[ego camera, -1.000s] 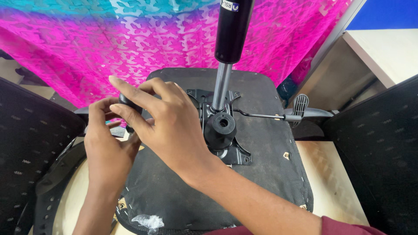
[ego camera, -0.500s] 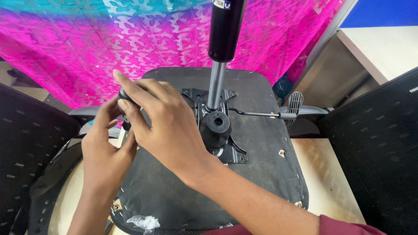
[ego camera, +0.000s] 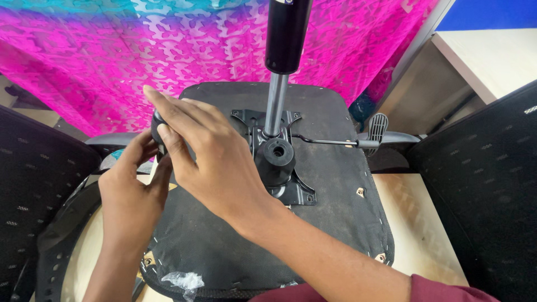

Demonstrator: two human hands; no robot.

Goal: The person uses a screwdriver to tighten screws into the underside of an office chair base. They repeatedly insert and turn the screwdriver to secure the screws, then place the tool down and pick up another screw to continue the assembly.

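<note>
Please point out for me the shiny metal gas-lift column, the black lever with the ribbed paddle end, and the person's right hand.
Shiny metal gas-lift column point(ego camera: 276, 103), head view, on the bare silver rod.
Black lever with ribbed paddle end point(ego camera: 378, 126), head view, on the paddle.
Right hand point(ego camera: 215, 162), head view, on its back.

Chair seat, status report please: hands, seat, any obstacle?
Both hands, left hand and right hand, at the seat's left edge. Chair seat upside down. Gas cylinder upright beside them.

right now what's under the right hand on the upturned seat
The right hand covers a dark rounded part at the seat underside; only its edge shows. The left hand reaches beneath it.
</note>
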